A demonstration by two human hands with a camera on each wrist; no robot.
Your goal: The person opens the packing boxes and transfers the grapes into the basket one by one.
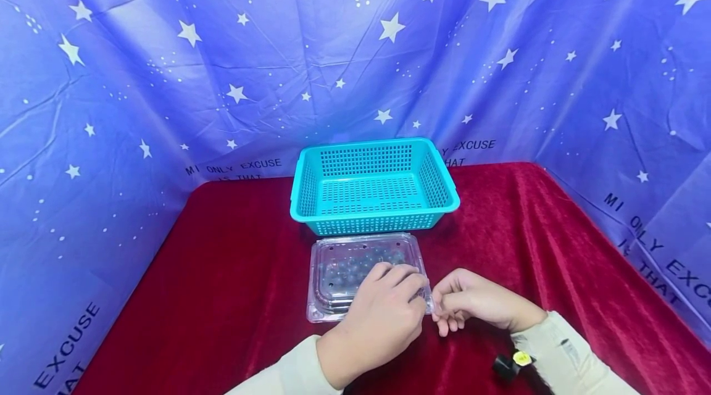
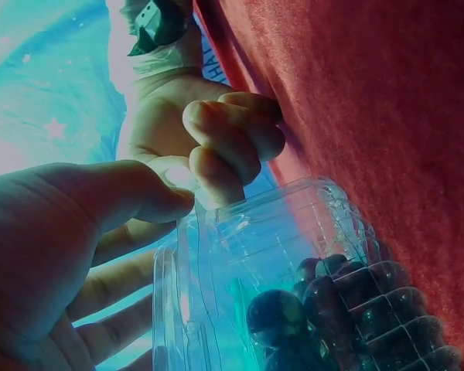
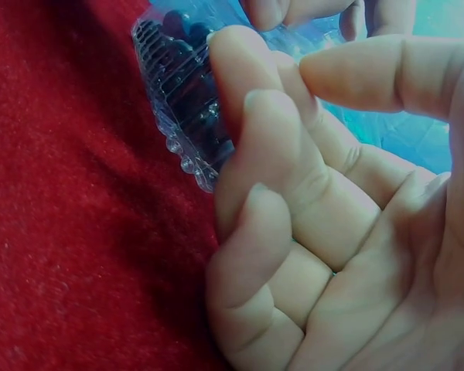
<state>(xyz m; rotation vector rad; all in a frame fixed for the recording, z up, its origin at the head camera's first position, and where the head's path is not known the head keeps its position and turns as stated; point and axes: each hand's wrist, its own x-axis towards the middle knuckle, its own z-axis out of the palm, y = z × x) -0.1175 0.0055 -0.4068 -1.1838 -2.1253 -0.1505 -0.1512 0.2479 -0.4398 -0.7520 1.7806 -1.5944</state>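
A clear plastic clamshell box [image 1: 324, 311] with its lid down lies on the red cloth, with dark round berries [image 1: 350, 271] inside. My left hand [image 1: 374, 324] reaches over the lid and grips the box's right side; in the left wrist view, its thumb [image 2: 139, 193] presses the rim near the corner. At that same corner my right hand [image 1: 480, 299] pinches the edge between thumb and forefinger. The other fingers of that right hand [image 3: 309, 201] curl toward the palm in the right wrist view. The exact pinch point is partly hidden by the fingers.
A turquoise slotted plastic basket [image 1: 378, 217] stands right behind the box, with no contents visible. Red velvety cloth [image 1: 233, 271] covers the table. Blue star-printed curtains [image 1: 333, 43] rise around its back and sides. A black device with a yellow label [image 1: 513, 364] sits by the right wrist.
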